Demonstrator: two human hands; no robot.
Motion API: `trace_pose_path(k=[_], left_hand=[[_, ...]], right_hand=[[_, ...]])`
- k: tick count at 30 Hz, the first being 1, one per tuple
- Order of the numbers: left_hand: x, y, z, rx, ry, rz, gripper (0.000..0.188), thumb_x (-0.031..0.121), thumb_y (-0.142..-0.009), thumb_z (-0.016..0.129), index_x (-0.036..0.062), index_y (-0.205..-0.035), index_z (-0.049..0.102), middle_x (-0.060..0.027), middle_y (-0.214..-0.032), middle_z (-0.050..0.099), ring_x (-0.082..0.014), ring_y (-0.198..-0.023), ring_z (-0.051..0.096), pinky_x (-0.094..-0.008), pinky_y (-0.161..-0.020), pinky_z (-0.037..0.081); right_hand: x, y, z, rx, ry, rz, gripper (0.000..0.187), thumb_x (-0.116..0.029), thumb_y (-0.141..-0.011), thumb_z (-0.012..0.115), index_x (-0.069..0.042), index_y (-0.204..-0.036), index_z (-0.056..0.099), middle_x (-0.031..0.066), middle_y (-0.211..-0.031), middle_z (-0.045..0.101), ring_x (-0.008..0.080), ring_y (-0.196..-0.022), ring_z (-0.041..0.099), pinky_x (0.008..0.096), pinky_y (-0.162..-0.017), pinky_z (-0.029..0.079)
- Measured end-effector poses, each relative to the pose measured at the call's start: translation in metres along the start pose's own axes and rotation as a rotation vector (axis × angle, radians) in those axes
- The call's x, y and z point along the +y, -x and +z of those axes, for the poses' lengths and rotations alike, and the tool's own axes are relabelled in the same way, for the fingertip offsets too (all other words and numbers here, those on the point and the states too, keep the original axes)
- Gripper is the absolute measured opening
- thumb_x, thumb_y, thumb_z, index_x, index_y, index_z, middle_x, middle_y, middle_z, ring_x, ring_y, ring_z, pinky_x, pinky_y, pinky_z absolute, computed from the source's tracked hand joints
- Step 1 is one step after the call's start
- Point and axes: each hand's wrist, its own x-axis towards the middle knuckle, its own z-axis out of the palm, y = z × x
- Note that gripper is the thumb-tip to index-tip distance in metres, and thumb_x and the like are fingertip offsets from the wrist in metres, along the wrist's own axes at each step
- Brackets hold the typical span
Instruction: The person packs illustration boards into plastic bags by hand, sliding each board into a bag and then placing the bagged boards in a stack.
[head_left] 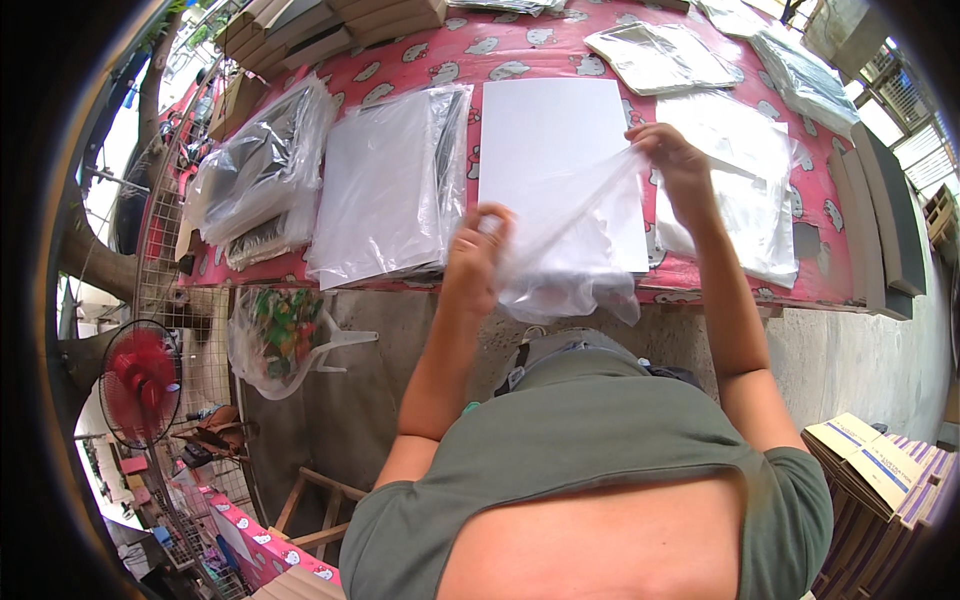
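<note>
A clear plastic bag (575, 230) stretches slantwise between my hands, over a stack of white sheets (550, 125) at the table's near edge. My right hand (672, 160) pinches its upper corner beside the stack's right edge. At the lower left of the sheets, my left hand (478, 255) is curled at the bag's other side, blurred by motion. The bag's loose end hangs past the table edge. Left of the sheets lies a pile of plastic-wrapped white sheets (385, 185). To the right rests a pile of clear plastic bags (735, 200).
Wrapped dark packs (265, 165) are heaped at the table's left, with brown boxes (330, 30) behind. More packs (660, 58) lie at the far right. Dark boards (885, 210) stand along the right edge. A red fan (142, 385) and a white chair (345, 342) are at the left, cartons (880, 465) at lower right.
</note>
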Motion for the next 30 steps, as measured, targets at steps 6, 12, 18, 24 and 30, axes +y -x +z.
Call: trace_pose_path(k=[6, 12, 18, 24, 30], left_hand=[[0.021, -0.010, -0.025, -0.227, 0.449, -0.103, 0.017, 0.014, -0.084, 0.056, 0.0047, -0.099, 0.055, -0.0011, -0.077, 0.058, -0.0094, -0.072, 0.053, -0.0259, -0.062, 0.044], [0.011, -0.006, -0.060, -0.708, -0.084, 0.156, 0.022, 0.015, -0.083, 0.055, -0.0013, -0.097, 0.052, -0.0134, -0.088, 0.059, -0.0220, -0.082, 0.058, -0.0352, -0.071, 0.048], [0.034, -0.005, -0.062, -0.434, 0.485, 0.344, 0.053, 0.042, -0.084, 0.043, -0.0022, -0.113, 0.043, -0.0201, -0.094, 0.056, -0.0309, -0.088, 0.056, -0.0481, -0.081, 0.044], [0.038, -0.015, -0.057, -0.905, 0.368, -0.045, 0.074, 0.060, -0.075, 0.050, -0.0018, -0.115, 0.043, -0.0177, -0.090, 0.058, -0.0247, -0.075, 0.059, -0.0434, -0.072, 0.050], [0.020, -0.019, -0.074, -0.567, 0.252, -0.056, 0.042, 0.043, -0.084, 0.049, 0.0037, -0.098, 0.056, -0.0134, -0.094, 0.060, -0.0213, -0.078, 0.060, -0.0436, -0.074, 0.048]], right_hand=[[-0.039, 0.024, -0.020, -0.622, -0.372, 0.638, 0.015, -0.014, -0.085, 0.053, -0.002, -0.092, 0.056, 0.0007, -0.069, 0.053, 0.0113, -0.067, 0.054, 0.0235, -0.059, 0.043], [-0.060, 0.036, -0.027, -0.199, -0.846, 0.551, 0.020, -0.014, -0.080, 0.055, 0.002, -0.092, 0.057, 0.0106, -0.086, 0.061, 0.0160, -0.075, 0.060, 0.0331, -0.073, 0.048], [-0.019, 0.045, -0.034, -1.052, -0.446, 0.464, 0.016, -0.015, -0.078, 0.061, 0.001, -0.081, 0.060, 0.0055, -0.074, 0.060, 0.0117, -0.068, 0.057, 0.0256, -0.056, 0.047], [-0.026, 0.047, -0.032, -0.827, -0.564, 0.383, 0.009, -0.010, -0.078, 0.060, -0.001, -0.077, 0.060, 0.0109, -0.084, 0.060, 0.0179, -0.081, 0.060, 0.0316, -0.067, 0.050], [-0.008, 0.065, -0.043, -0.780, -0.483, 0.695, 0.031, -0.032, -0.080, 0.057, -0.001, -0.085, 0.057, 0.0023, -0.070, 0.055, 0.0101, -0.059, 0.050, 0.0250, -0.053, 0.039]])
